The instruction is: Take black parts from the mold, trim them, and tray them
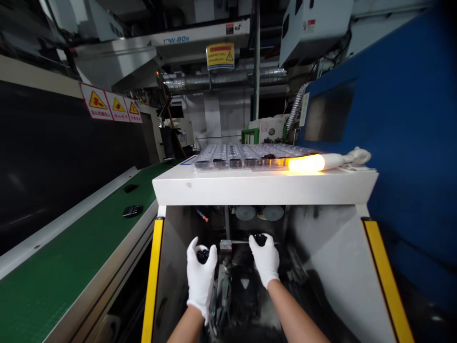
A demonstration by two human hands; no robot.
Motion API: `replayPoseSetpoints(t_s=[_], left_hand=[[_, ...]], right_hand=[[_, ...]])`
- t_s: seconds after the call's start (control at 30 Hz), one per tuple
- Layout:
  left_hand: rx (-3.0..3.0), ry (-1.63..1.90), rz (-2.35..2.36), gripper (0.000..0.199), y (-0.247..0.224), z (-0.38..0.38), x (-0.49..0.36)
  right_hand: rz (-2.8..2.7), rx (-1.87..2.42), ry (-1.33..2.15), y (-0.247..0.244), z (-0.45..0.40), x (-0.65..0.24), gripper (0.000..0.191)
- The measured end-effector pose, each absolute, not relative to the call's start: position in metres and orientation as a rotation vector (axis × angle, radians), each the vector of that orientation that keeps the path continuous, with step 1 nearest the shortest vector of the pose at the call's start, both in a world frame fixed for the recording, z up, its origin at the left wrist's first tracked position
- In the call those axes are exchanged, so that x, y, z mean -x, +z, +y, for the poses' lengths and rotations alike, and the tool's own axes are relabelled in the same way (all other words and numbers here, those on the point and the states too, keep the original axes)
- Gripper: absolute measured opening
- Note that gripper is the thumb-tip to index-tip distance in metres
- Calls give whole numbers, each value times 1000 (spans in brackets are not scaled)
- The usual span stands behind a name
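Both hands reach forward side by side, well apart, in snug white gloves. The left hand (201, 281) sits a little lower and nearer than the right hand (264, 259), its fingers (213, 252) and thumb curled up and inward into a closed cup. The right hand's fingers (254, 243) bend forward and inward in the same closed grip. The bare left forearm (186, 327) and right forearm (293, 314) rise from the bottom of the view, angling inward, with the glove cuffs ending at the wrists

Steel side panels (332, 271) and a white cover (264, 188) hem in the left hand (201, 281) and right hand (264, 261); a metal rod (243, 242) lies just ahead.
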State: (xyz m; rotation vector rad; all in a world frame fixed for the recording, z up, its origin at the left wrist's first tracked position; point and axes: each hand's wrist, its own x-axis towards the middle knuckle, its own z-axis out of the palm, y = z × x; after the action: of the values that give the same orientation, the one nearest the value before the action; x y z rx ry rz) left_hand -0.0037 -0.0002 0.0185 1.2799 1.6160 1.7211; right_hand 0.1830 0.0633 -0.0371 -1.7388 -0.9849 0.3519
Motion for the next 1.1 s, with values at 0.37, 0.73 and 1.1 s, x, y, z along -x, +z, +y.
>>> replayPoseSetpoints(t_s=[0.37,0.73,1.1], left_hand=[[-1555,1737,1792,58,-22,93,-53],[-1722,1684,1786,46,-32,99,-49],[-1263,1594,1616,26,-6,83,-63]], right_hand=[[-975,1644,318,-41,69,-180,37],[-983,1638,241,-41,70,-181,34],[-973,1693,305,-33,68,-182,39]])
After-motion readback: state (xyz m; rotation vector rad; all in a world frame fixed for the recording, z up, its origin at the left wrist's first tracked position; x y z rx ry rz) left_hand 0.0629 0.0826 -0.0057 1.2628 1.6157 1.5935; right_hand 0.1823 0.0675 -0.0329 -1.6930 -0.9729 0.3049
